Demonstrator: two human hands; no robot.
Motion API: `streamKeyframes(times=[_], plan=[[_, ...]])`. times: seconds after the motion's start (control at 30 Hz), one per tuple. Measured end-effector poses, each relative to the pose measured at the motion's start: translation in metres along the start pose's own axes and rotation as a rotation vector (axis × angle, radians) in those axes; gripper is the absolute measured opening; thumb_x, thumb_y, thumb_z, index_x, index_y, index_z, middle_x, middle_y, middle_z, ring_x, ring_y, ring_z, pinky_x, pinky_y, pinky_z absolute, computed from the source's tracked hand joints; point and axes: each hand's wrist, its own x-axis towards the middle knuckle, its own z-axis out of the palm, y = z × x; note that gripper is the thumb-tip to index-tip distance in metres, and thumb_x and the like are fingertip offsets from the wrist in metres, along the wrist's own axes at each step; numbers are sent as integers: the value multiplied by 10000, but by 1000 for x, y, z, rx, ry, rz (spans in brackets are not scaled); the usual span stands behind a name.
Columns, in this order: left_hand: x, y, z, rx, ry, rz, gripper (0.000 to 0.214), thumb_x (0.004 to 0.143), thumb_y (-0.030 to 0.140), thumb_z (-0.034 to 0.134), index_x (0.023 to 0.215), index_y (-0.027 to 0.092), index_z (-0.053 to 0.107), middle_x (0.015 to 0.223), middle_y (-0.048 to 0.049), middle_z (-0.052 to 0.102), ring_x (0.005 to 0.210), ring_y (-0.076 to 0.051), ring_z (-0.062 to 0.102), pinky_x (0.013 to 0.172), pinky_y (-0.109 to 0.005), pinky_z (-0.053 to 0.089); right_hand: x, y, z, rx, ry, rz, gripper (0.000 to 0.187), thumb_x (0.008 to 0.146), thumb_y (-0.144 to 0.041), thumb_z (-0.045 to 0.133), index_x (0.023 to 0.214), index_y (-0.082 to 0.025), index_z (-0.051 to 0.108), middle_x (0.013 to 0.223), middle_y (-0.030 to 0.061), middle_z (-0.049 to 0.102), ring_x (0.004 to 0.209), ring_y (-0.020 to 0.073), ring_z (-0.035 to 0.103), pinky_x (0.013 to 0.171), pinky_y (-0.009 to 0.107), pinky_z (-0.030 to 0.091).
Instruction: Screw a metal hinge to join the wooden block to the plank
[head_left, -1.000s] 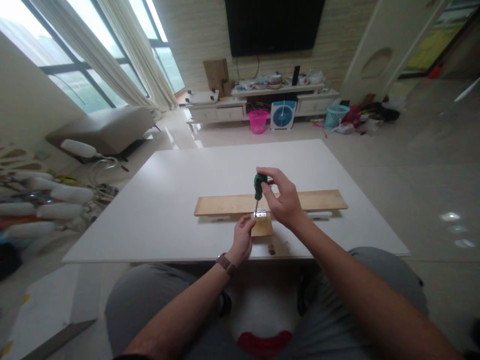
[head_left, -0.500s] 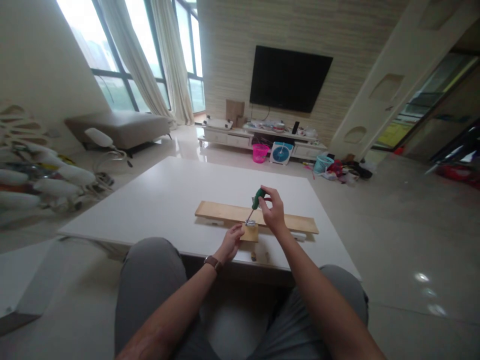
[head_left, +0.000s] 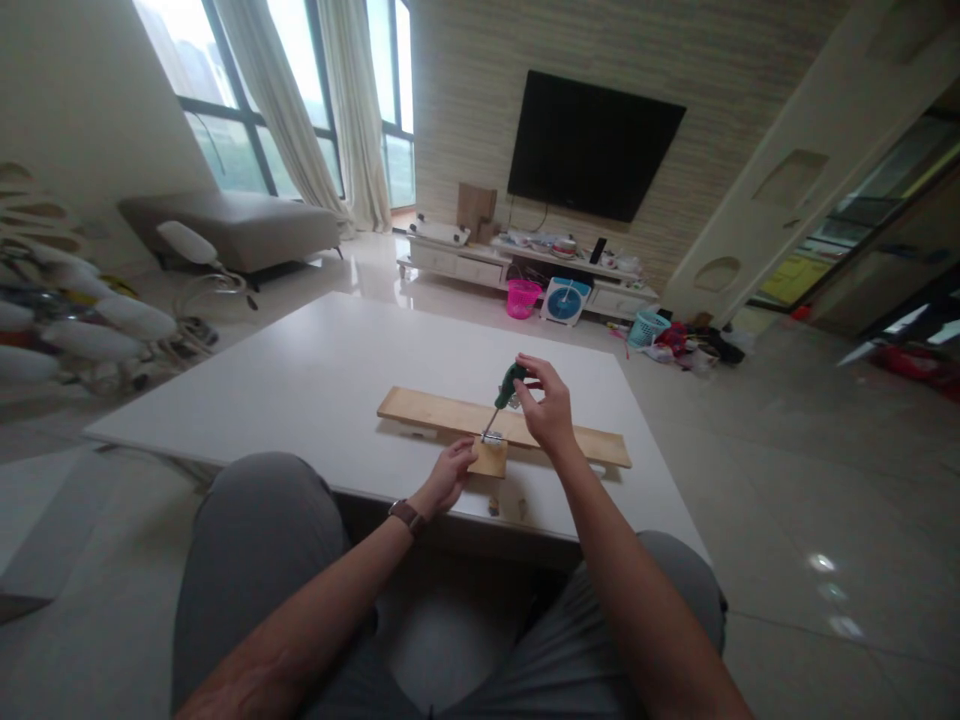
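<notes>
My right hand [head_left: 546, 410] is closed on the green handle of a screwdriver [head_left: 507, 386], whose shaft slants down to a small metal hinge [head_left: 491, 437]. The hinge sits where a long wooden board [head_left: 435, 410] meets a small wooden block [head_left: 491, 460]. My left hand [head_left: 448, 475] pinches the left side of the small block and steadies it. A watch is on my left wrist. All of this lies near the front edge of a white table [head_left: 315, 390].
Two small items [head_left: 504, 507] lie at the table's front edge. Beyond the table stand a TV console [head_left: 525, 275], a pink basket [head_left: 522, 298], a small fan [head_left: 565, 300] and a teal basket [head_left: 646, 327]. A sofa [head_left: 232, 230] stands at left. My knees are under the table edge.
The camera tilted up and back, so the room shows more and the table looks farther. The screwdriver now leans to the right instead of standing upright. Both hands stay on the same things.
</notes>
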Motion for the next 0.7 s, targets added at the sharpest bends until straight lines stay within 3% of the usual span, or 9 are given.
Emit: streamKeyframes(times=[0.17,0.4,0.6,0.7], plan=[[-1,0,0,-10,-5,-6,409,582,187,874,959,175,714,971,-93,773,888,-236,697,821,-342,520,-7,-4,-5,-13,40,-18,182,894,-257,670,1070,-215,692,1079,74,642,945,200,651,771,359,603],[1,-1,-4,-12,-17,-10,420,584,208,892,967,166,728,939,-83,778,846,-219,697,778,-321,518,-7,-5,0,41,-41,-72,312,950,-184,577,1235,-261,676,1282,102,646,1137,220,659,863,384,624],[3,-1,-6,-13,-35,-21,428,585,215,898,978,156,739,961,-84,782,880,-222,701,781,-318,523,1,-11,13,-35,-11,-96,209,886,-220,724,1090,-268,732,1005,44,649,925,202,655,772,370,611],[2,0,-4,-19,-33,-11,398,595,216,898,958,159,746,957,-66,779,869,-197,690,774,-294,513,6,-13,21,18,-48,-80,243,936,-206,623,1148,-270,723,1112,71,648,1023,213,662,797,367,628]])
